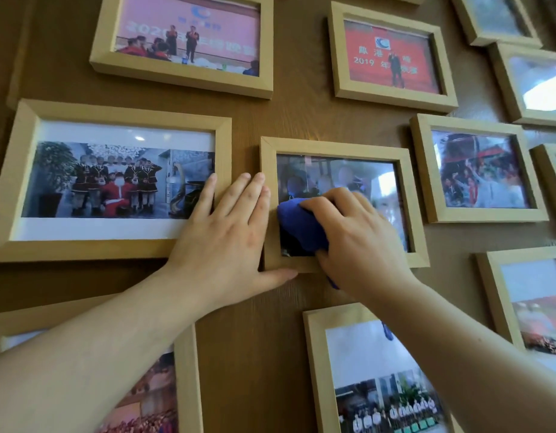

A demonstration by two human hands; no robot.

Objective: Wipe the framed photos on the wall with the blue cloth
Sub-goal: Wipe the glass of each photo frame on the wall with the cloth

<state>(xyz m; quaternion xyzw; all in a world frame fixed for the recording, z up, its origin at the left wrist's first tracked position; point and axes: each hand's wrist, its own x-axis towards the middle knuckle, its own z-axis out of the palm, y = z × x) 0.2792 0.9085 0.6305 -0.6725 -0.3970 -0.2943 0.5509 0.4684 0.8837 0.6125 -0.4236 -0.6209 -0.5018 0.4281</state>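
A small framed photo [333,146] in a pale wooden frame hangs at the middle of the brown wall. My right hand [358,242] presses a bunched blue cloth [298,228] against the lower left of its glass. My left hand [226,235] lies flat and spread on the wall, its fingers resting on the frame's left edge and its thumb under the lower left corner. A larger framed group photo [114,179] hangs just left of that hand.
Several more pale wooden frames surround the middle one: a pink photo [186,35] and a red photo [389,57] above, one at the right [476,170], one below [373,376], one at the lower left [164,389]. Bare brown wall [255,354] runs between them.
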